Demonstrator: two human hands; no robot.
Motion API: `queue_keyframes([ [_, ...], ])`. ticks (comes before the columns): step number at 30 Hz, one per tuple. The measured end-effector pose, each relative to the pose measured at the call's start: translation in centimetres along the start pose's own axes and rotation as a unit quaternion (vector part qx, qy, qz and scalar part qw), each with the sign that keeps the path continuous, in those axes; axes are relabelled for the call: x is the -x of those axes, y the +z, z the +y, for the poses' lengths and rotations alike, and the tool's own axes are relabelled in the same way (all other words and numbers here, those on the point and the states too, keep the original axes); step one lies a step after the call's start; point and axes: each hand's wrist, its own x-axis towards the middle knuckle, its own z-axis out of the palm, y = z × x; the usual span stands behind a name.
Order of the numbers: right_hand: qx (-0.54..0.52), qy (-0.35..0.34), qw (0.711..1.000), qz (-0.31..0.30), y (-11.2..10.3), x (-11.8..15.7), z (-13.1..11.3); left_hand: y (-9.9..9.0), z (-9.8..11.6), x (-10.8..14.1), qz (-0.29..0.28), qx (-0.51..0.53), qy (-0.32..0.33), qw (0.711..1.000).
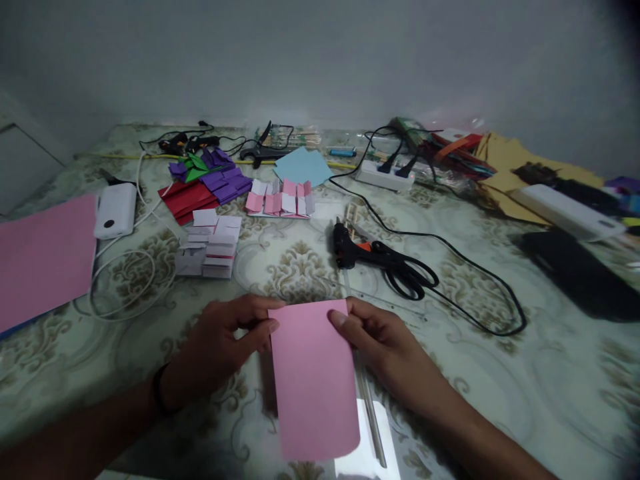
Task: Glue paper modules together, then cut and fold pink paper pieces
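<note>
A pink paper sheet (315,380) is held up at its top corners, with its lower end curving near the table's front. My left hand (220,343) pinches the upper left corner between thumb and fingers. At the upper right corner, my right hand (377,337) grips the sheet, thumb on its face and fingers behind. Partly behind the sheet lie a thin clear rod (373,420) and a white piece (390,443). Beyond my right hand are a black glue gun (345,245) and black-handled scissors (413,270).
Folded white papers (215,247), pink-and-white folded pieces (281,199) and blue sheets (303,165) lie beyond my hands. Pink sheets (45,257) and a white power bank (115,212) are left. A power strip (385,175), cables and a black phone-like object (583,273) are right.
</note>
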Motion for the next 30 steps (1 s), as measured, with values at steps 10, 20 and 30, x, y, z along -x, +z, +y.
queue_keyframes([
  [10,0.02,-0.011,1.0,0.013,-0.33,0.05,0.14,-0.08,0.22,-0.05,-0.007,0.015,-0.016,1.0],
  [20,0.027,-0.022,0.999,0.011,-0.41,-0.02,0.28,-0.07,0.02,-0.08,-0.009,0.024,-0.015,1.0],
  [30,0.033,-0.025,0.999,0.012,-0.7,-0.1,0.48,0.06,-0.23,-0.04,-0.015,0.071,-0.046,0.996],
])
